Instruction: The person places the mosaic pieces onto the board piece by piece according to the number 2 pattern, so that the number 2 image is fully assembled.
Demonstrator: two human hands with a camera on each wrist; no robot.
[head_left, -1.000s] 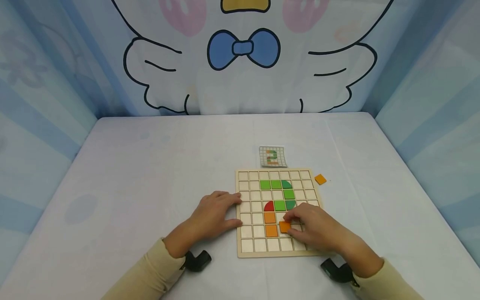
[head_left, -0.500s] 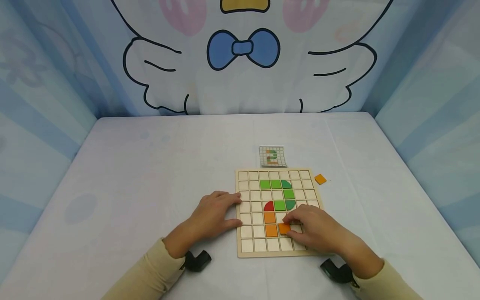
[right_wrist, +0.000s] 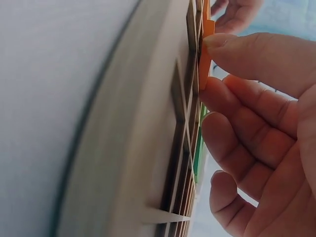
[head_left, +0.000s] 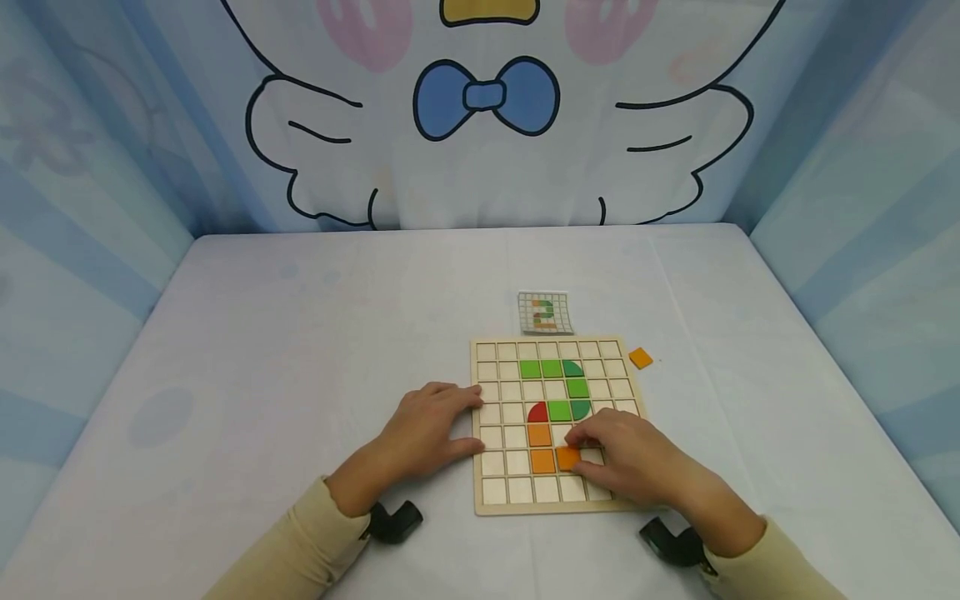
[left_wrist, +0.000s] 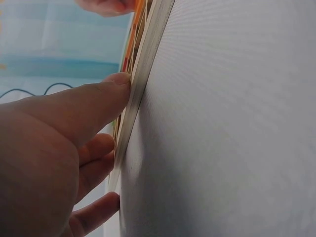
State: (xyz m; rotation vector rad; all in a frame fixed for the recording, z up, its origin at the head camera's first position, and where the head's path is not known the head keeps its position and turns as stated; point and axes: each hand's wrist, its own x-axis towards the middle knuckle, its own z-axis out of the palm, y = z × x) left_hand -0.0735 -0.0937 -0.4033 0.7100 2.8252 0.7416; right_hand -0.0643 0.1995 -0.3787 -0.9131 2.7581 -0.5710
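Note:
A wooden grid board (head_left: 495, 490) lies flat, with green, dark green, red and orange tiles set in some of its cells. My right hand (head_left: 637, 450) pinches an orange square tile (head_left: 567, 458) between thumb and fingers. In the right wrist view this tile (right_wrist: 206, 64) stands slightly proud of the grid at its cell. Just left of it an orange tile (head_left: 542, 462) sits in the board. At the board's left edge my left hand (head_left: 423, 433) rests its thumb and fingertips, fingers extended; the left wrist view shows the thumb (left_wrist: 118, 81) against the rim.
Behind the board lies a small pattern card (head_left: 545, 313) with a coloured grid figure. A loose orange tile (head_left: 641, 358) lies off the board's upper right corner. White cloth covers the table (head_left: 300, 333), and printed curtains (head_left: 487, 183) stand behind and at both sides.
The orange tile in my right hand has shifted slightly left and down, squaring up with a cell beside the seated orange tile. My left hand has stayed still.

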